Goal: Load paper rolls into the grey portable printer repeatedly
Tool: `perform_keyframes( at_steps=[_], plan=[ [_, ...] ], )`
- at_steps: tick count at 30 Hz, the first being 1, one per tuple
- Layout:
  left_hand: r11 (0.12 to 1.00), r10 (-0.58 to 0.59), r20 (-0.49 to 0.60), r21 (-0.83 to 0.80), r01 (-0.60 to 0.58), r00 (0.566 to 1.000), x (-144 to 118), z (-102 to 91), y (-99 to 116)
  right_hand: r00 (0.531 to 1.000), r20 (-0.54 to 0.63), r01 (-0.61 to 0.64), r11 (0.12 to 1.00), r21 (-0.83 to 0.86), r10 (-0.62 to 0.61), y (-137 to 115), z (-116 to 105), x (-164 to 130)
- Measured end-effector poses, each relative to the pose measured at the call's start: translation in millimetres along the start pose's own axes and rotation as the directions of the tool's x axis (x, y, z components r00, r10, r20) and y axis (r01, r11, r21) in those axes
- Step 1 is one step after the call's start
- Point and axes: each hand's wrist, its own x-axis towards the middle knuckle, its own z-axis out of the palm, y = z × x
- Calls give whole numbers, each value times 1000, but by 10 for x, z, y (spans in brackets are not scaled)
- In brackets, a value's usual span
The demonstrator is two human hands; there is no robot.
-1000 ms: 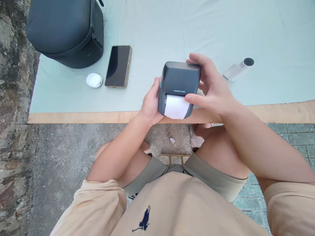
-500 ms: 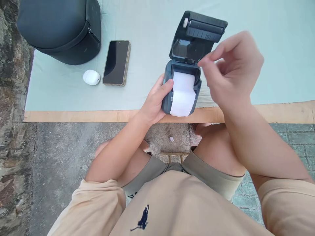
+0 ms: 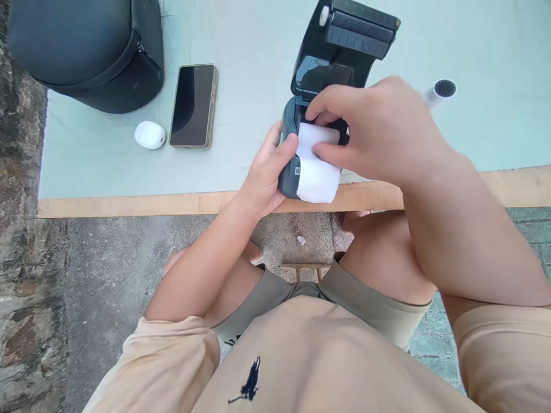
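Label printer [image 3: 289, 172] sits at the near edge of the table [image 3: 129, 203], lid [image 3: 344, 43] tipped up and back. My left hand [image 3: 262, 178] wraps its left side, thumb on the front corner. My right hand [image 3: 379, 135] reaches into the bay, fingers pinched on the white paper roll [image 3: 316, 172]. Phone [image 3: 193, 106], white earbud case [image 3: 149, 135] and dark bag [image 3: 86, 51] lie well left.

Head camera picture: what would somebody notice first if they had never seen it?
First, the dark label printer at the table's near edge, its lid flipped up. The left hand grips its side while the right hand pinches the white paper roll inside. Off to the left lie a black phone, a small white case and a big dark bag.
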Motion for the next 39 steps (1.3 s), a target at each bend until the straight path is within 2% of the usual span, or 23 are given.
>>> perform_keyframes(
  at_steps=[2,4,5,6,8,9,10,12,13,16,20,23,25,28,30,31,33,34,36,37,39],
  plan=[
    [999,-16,-11,-32,16,1000,-2,5,6,998,18,-67,991,115,65,-95,-96,-26],
    [999,-15,2,-48,15,1000,3,-3,7,991,-30,-112,937,329,129,-154,-171,-68],
    [998,-11,14,-55,12,1000,6,-9,9,979,-73,-131,867,481,189,-156,-194,-93],
    [998,-9,22,-61,10,1000,9,-16,12,955,-114,-141,759,636,273,-136,-205,-118],
    [998,-23,24,-65,24,999,16,-22,27,889,-106,-150,503,851,445,-27,-201,-168],
    [997,-35,18,-61,36,999,18,-21,37,861,-57,-169,391,904,505,56,-188,-192],
    [997,-45,8,-57,45,999,20,-17,47,844,11,-216,321,922,537,151,-168,-216],
    [997,-45,-1,-59,45,999,24,-6,63,814,125,-319,256,912,568,346,-103,-265],
    [997,-38,-1,-64,37,999,25,-1,67,801,104,-315,269,910,590,431,-58,-290],
    [998,-21,0,-63,21,1000,29,-1,61,813,-40,-259,422,869,581,579,103,-362],
    [998,-14,-10,-55,14,1000,40,-13,54,842,-125,-259,597,759,524,543,216,-449],
    [998,-15,-2,-63,15,1000,47,-9,67,894,-214,-246,830,501,394,483,188,-495],
    [999,-18,9,-47,18,1000,46,-1,79,922,-221,-248,923,293,318,482,174,-507],
    [1000,-18,12,-12,18,1000,38,9,89,936,-98,-324,936,138,338,524,193,-509],
    [1000,-15,13,0,15,1000,30,13,92,941,-33,-331,935,128,338,544,188,-529],
    [1000,-14,14,3,14,1000,26,15,92,950,-43,-301,943,142,309,546,164,-551],
    [1000,-10,15,15,10,1000,20,20,94,959,-170,-201,967,158,227,548,66,-622],
    [1000,-7,14,25,7,1000,17,24,96,944,-275,-150,978,144,185,556,0,-664],
    [999,-3,13,42,3,1000,16,31,99,881,-456,-106,992,69,126,612,-127,-737],
    [999,0,14,45,-1,1000,17,34,100,860,-494,-126,992,31,125,661,-170,-759],
    [999,7,16,48,-8,1000,20,36,100,869,-453,-219,976,4,197,786,-190,-762]
  ],
)
